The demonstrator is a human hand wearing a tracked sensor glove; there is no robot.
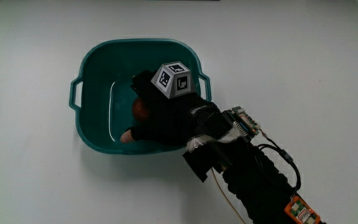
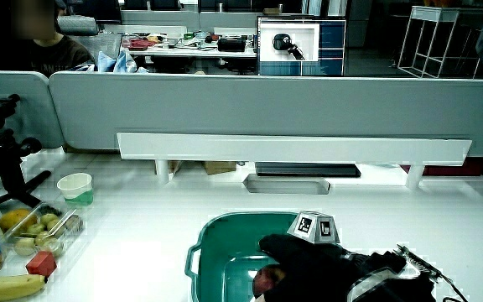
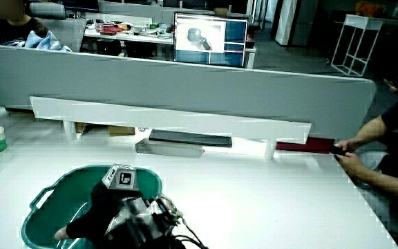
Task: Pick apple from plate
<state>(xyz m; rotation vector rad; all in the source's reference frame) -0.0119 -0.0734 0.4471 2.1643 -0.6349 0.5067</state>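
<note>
white table (image 1: pixel 30 180), hand (image 1: pixel 166 115) over apple (image 1: pixel 140 109) in tub (image 1: pixel 95 62)

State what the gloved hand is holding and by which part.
The black-gloved hand, inside the teal plastic basin, is curled over a small reddish round fruit, apparently the apple, covering its top. Whether the grip has closed cannot be told.

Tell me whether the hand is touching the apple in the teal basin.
Touching. In the main view the hand lies over the apple inside the teal basin, fingers wrapped onto it with no gap; a side view shows the apple under the glove.
</note>
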